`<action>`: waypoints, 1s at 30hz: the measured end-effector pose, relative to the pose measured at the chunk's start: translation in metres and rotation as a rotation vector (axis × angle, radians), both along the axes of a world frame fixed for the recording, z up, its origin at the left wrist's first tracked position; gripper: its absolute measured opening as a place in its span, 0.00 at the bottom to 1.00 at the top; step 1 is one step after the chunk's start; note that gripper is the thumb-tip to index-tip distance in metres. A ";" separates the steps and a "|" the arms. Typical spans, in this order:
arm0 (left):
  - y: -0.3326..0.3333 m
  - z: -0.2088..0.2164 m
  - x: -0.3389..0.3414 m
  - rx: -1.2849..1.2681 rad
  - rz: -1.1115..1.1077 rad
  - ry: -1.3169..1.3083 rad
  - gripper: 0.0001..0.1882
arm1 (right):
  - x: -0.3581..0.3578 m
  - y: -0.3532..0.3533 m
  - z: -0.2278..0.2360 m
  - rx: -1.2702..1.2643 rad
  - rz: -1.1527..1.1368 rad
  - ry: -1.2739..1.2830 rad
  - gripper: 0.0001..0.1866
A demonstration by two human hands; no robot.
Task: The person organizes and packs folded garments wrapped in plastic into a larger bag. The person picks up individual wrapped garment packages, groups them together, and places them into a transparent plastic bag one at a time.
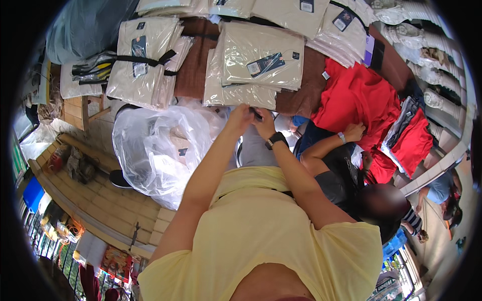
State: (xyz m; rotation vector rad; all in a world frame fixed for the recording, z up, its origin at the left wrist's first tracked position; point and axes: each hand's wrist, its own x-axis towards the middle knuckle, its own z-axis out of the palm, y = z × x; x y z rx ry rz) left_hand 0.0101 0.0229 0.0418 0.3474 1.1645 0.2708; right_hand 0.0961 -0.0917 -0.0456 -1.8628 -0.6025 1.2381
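My left hand (241,120) and my right hand (264,125) meet at the table's near edge, in front of my body. Between them is a small black object (257,116), too small to name, which my right fingers close on. The left fingers are bent in against it, partly blurred, so what they pinch is unclear. Just beyond lies a stack of beige folded garments (236,61) in clear plastic sleeves, with dark hang tags on top. To its left, a black strap (143,59) goes round another stack of bagged garments (122,83).
A large clear plastic bag (150,150) stands below the table at my left. On the right, a co-worker's hand (354,132) touches red cloth (351,95). Brown cloth (191,75) covers the table. More bagged garments (287,15) lie at the back, near a white balustrade (444,103).
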 end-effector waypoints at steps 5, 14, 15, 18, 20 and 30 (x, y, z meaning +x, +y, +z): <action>0.085 0.080 0.029 1.386 -0.579 0.515 0.28 | 0.007 0.019 0.025 -0.076 -0.423 0.421 0.20; 0.254 -0.031 0.165 1.390 -1.567 0.487 0.61 | -0.023 0.072 0.036 -0.128 -0.844 1.226 0.14; 0.259 -0.031 0.170 1.316 -1.620 0.384 0.61 | -0.023 0.077 0.035 -0.048 -0.908 1.241 0.15; 0.267 0.000 0.185 1.056 -1.766 0.214 0.62 | -0.016 0.088 0.039 0.236 -0.957 1.252 0.20; 0.271 -0.011 0.187 0.937 -1.882 0.271 0.61 | -0.012 0.091 0.045 0.368 -0.939 1.288 0.22; 0.249 -0.010 0.138 0.578 -1.930 0.165 0.54 | -0.004 0.094 0.055 0.463 -1.029 1.387 0.27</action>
